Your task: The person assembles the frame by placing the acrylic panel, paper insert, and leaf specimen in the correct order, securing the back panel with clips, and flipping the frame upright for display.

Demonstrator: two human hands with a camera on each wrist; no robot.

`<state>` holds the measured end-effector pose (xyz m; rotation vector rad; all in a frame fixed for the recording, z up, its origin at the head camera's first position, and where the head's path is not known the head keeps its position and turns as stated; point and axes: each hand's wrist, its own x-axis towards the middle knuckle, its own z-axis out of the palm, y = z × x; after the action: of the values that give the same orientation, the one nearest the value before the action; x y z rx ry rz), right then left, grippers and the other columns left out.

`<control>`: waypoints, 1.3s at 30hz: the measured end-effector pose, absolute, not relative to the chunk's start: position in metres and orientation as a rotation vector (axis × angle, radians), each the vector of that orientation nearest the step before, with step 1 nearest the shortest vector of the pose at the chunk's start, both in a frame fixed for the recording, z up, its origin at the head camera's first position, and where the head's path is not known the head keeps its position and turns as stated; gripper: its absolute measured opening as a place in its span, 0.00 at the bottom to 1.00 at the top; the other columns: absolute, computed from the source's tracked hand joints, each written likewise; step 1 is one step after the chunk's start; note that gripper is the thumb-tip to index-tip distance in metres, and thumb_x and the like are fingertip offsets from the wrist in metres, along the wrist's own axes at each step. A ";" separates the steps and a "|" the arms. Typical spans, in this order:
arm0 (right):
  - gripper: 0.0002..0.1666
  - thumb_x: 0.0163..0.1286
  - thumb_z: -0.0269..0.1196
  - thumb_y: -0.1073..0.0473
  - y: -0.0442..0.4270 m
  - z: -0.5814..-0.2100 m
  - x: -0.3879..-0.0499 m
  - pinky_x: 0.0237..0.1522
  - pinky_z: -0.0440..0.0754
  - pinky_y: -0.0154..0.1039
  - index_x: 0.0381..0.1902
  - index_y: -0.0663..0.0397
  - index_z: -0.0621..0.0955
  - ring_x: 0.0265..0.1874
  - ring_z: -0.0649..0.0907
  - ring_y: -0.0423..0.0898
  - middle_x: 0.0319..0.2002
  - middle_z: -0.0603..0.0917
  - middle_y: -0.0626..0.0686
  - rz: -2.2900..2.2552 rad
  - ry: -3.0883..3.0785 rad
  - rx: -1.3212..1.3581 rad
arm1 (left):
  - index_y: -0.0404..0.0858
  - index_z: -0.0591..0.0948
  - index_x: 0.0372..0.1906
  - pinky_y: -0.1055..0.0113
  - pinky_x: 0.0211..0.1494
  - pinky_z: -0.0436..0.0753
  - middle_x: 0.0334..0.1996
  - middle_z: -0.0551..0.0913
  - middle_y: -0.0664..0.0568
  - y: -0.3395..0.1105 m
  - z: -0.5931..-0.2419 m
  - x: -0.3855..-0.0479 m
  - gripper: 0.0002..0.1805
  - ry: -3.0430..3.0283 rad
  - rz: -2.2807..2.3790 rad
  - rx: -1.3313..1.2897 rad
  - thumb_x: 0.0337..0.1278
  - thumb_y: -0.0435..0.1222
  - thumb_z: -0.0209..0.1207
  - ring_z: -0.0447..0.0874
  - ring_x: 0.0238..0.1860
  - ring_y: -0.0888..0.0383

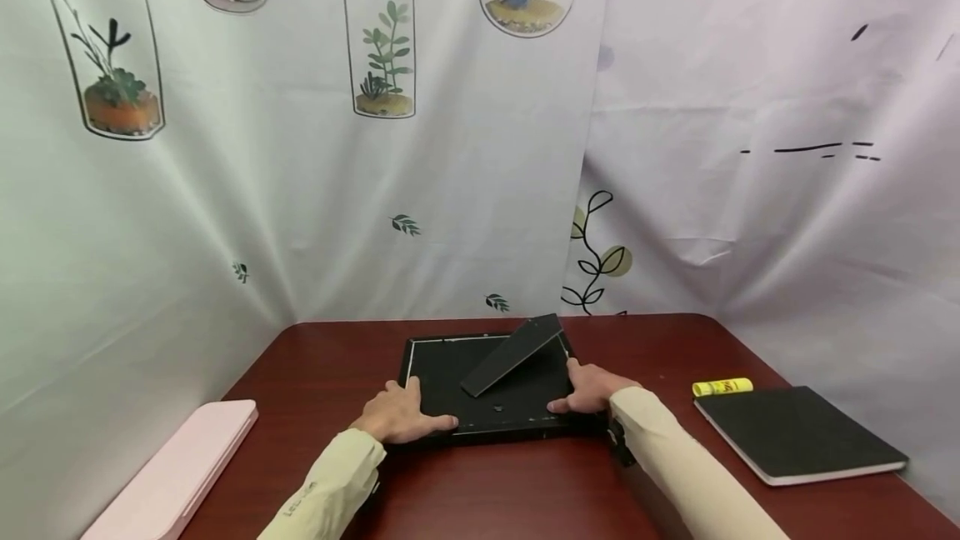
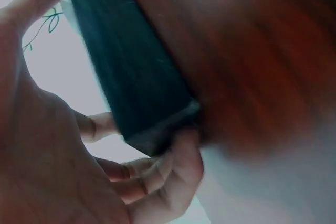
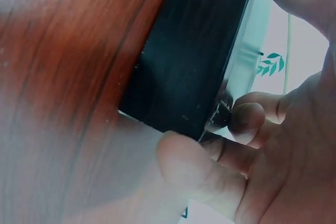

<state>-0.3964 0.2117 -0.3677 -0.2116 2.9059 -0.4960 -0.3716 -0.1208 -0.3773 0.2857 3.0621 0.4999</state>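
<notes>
A black picture frame (image 1: 444, 363) lies back side up at the middle of the table, its easel stand (image 1: 513, 355) slanting across the back panel. My left hand (image 1: 401, 413) grips its near left corner, thumb over the back. On the opposite side, my right hand (image 1: 596, 388) holds the right edge in the same way. The left wrist view shows fingers curled round a corner of the frame (image 2: 126, 61). Fingers also wrap a corner of the frame (image 3: 186, 51) in the right wrist view. The frame's front face is hidden.
On the right of the reddish-brown table (image 1: 337, 357) lies a black-covered notebook (image 1: 802, 432), with a yellow glue stick (image 1: 722, 387) beyond its far edge. A pale pink case (image 1: 180, 469) sits along the left edge. A printed white curtain (image 1: 465, 190) hangs behind and beside the table.
</notes>
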 end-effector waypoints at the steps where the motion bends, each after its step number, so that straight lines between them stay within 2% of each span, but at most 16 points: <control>1: 0.59 0.62 0.71 0.41 0.211 -0.368 -0.396 0.71 0.68 0.61 0.76 0.71 0.56 0.71 0.70 0.64 0.73 0.65 0.70 -0.495 2.906 -0.213 | 0.28 0.68 0.68 0.45 0.44 0.82 0.53 0.75 0.29 -0.121 -0.377 -0.372 0.56 3.066 0.485 0.282 0.44 0.68 0.65 0.81 0.45 0.40; 9: 0.59 0.64 0.70 0.42 0.211 -0.368 -0.396 0.72 0.66 0.61 0.76 0.72 0.54 0.73 0.67 0.65 0.75 0.63 0.70 -0.491 2.892 -0.211 | 0.34 0.66 0.72 0.47 0.41 0.80 0.51 0.75 0.30 -0.115 -0.378 -0.373 0.57 3.090 0.437 0.230 0.44 0.69 0.64 0.81 0.42 0.41; 14: 0.60 0.64 0.69 0.42 0.211 -0.360 -0.395 0.72 0.65 0.61 0.76 0.73 0.53 0.74 0.65 0.65 0.75 0.61 0.70 -0.474 2.886 -0.201 | 0.35 0.63 0.74 0.46 0.41 0.79 0.53 0.74 0.28 -0.110 -0.369 -0.371 0.58 3.060 0.536 0.165 0.43 0.65 0.68 0.80 0.41 0.41; 19: 0.60 0.63 0.70 0.43 0.212 -0.356 -0.395 0.72 0.65 0.61 0.76 0.73 0.53 0.73 0.66 0.65 0.75 0.62 0.71 -0.474 2.901 -0.192 | 0.34 0.58 0.76 0.47 0.47 0.82 0.58 0.74 0.26 -0.106 -0.360 -0.375 0.62 3.022 0.554 0.112 0.41 0.63 0.72 0.82 0.47 0.39; 24: 0.60 0.63 0.71 0.43 0.206 -0.365 -0.391 0.72 0.66 0.61 0.76 0.72 0.54 0.73 0.67 0.65 0.75 0.63 0.70 -0.519 2.890 -0.192 | 0.30 0.54 0.76 0.44 0.56 0.80 0.64 0.73 0.27 -0.129 -0.371 -0.380 0.66 2.934 0.640 0.225 0.42 0.64 0.72 0.80 0.58 0.36; 26: 0.61 0.62 0.71 0.42 0.206 -0.366 -0.389 0.72 0.66 0.61 0.77 0.71 0.54 0.74 0.66 0.64 0.75 0.62 0.69 -0.536 2.885 -0.191 | 0.29 0.54 0.76 0.45 0.53 0.81 0.64 0.73 0.28 -0.138 -0.374 -0.385 0.62 2.878 0.735 0.274 0.46 0.59 0.73 0.81 0.56 0.39; 30: 0.61 0.61 0.72 0.42 0.211 -0.364 -0.390 0.73 0.65 0.61 0.77 0.70 0.55 0.74 0.66 0.63 0.76 0.62 0.68 -0.551 2.895 -0.169 | 0.31 0.58 0.75 0.53 0.39 0.82 0.61 0.75 0.30 -0.150 -0.373 -0.397 0.50 2.809 0.873 0.326 0.55 0.47 0.72 0.81 0.41 0.48; 32: 0.61 0.61 0.72 0.42 0.209 -0.364 -0.391 0.72 0.66 0.61 0.77 0.69 0.55 0.74 0.66 0.63 0.75 0.63 0.68 -0.537 2.900 -0.160 | 0.32 0.62 0.74 0.56 0.34 0.82 0.60 0.75 0.32 -0.156 -0.374 -0.398 0.46 2.809 0.898 0.341 0.57 0.45 0.70 0.78 0.35 0.52; 35: 0.60 0.62 0.72 0.42 0.209 -0.365 -0.392 0.72 0.67 0.60 0.77 0.69 0.56 0.73 0.68 0.63 0.75 0.64 0.68 -0.516 2.906 -0.140 | 0.32 0.66 0.72 0.57 0.34 0.84 0.58 0.76 0.32 -0.159 -0.375 -0.401 0.42 2.834 0.891 0.373 0.57 0.44 0.70 0.79 0.34 0.53; 39: 0.59 0.63 0.70 0.40 0.208 -0.367 -0.393 0.72 0.67 0.59 0.77 0.69 0.56 0.73 0.68 0.62 0.75 0.64 0.68 -0.481 2.909 -0.168 | 0.32 0.66 0.72 0.55 0.37 0.85 0.61 0.75 0.31 -0.160 -0.376 -0.403 0.42 2.856 0.877 0.367 0.57 0.44 0.70 0.81 0.40 0.52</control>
<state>-0.3929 0.2081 -0.3669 -0.1684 2.9095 -0.4813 -0.4026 -0.1601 -0.3760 0.3667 2.8561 0.8766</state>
